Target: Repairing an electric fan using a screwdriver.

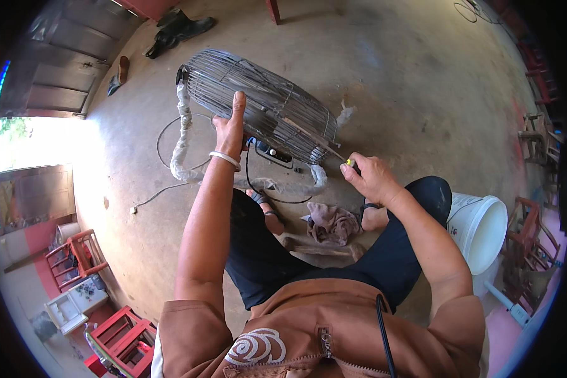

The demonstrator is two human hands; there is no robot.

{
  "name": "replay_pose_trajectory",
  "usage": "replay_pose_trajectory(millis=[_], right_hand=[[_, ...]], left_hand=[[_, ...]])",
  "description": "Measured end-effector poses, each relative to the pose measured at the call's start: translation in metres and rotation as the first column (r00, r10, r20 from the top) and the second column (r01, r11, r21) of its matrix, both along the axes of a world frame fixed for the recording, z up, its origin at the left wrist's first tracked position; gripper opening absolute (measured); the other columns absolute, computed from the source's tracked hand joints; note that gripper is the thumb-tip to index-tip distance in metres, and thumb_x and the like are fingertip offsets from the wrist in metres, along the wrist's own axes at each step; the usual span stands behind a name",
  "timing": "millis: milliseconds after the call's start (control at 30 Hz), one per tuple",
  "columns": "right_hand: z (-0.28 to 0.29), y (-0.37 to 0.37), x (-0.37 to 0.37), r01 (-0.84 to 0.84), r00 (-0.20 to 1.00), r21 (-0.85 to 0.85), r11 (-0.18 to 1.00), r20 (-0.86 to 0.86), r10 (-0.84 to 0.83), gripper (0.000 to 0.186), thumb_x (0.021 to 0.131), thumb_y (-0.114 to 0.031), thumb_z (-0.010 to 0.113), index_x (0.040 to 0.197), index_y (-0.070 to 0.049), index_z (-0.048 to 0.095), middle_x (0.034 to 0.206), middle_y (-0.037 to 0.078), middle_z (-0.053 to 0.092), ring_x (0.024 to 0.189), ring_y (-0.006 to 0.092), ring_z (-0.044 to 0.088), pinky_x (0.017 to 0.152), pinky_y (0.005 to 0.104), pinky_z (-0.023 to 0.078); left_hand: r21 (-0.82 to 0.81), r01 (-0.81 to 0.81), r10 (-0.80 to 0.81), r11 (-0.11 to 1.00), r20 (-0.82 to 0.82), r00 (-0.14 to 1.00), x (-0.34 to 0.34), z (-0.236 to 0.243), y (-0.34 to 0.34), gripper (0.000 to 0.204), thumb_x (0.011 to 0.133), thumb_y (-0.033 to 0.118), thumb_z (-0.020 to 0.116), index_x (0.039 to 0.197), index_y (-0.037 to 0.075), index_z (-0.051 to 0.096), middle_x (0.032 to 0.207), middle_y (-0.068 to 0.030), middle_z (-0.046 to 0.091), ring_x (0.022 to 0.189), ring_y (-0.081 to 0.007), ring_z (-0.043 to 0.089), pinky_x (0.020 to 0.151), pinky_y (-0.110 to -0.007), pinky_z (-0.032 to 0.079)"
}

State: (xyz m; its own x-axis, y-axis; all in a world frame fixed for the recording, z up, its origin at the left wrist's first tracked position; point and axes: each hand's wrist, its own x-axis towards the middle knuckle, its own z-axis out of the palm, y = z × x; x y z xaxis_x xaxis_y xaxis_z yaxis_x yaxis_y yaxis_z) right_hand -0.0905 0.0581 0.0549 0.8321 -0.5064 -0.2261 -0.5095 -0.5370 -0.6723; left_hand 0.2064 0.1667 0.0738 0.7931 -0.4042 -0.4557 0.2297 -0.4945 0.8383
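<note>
A floor fan [264, 82] with a grey wire cage stands tilted on the floor before me. Its tubular stand [181, 126] is wrapped in whitish plastic. My left hand [230, 129] grips the near side of the cage, thumb stretched upward over the wires; its other fingers are mostly hidden. In my right hand [370, 173] is a screwdriver [351, 164] with a yellow and dark handle, closed in the fingers. The thin shaft reaches up-left along the cage; where its tip ends is hard to make out. A dark control box [272, 153] sits below the cage.
A black cable [160, 192] runs from the fan across the floor to a plug at left. Between my feet lie a brownish cloth [332, 223] and a low wooden stool [318, 249]. A white bucket [485, 233] is at my right. Boots [181, 28] and red chairs [121, 343] stand farther off.
</note>
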Motion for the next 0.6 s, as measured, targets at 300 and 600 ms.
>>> replay_pose_trajectory(millis=[300,600], right_hand=[[-0.049,0.017,0.033,0.125,0.978,-0.095,0.988,0.178,-0.107,0.043,0.095,-0.047,0.046,0.091,-0.005,0.05,0.075,0.021,0.064,0.074,0.0431,0.062,0.064,0.0517,0.048],[-0.032,-0.024,0.053,0.154,0.969,-0.226,0.962,0.223,-0.102,0.035,0.092,-0.04,0.053,0.086,-0.005,0.054,0.069,0.018,0.064,0.064,0.0397,0.064,0.059,0.0493,0.05]], left_hand=[[-0.136,0.027,-0.026,0.99,0.011,1.0,-0.008,-0.012,0.001,0.106,0.072,0.067,0.07,0.134,-0.005,0.022,0.108,-0.0204,0.054,0.056,-0.0185,0.059,0.037,-0.026,0.042],[0.306,0.123,-0.142,0.944,0.041,0.989,0.032,0.007,0.004,0.1,0.066,0.08,0.064,0.108,-0.01,0.053,0.084,-0.0128,0.061,0.061,-0.0172,0.058,0.04,-0.026,0.042]])
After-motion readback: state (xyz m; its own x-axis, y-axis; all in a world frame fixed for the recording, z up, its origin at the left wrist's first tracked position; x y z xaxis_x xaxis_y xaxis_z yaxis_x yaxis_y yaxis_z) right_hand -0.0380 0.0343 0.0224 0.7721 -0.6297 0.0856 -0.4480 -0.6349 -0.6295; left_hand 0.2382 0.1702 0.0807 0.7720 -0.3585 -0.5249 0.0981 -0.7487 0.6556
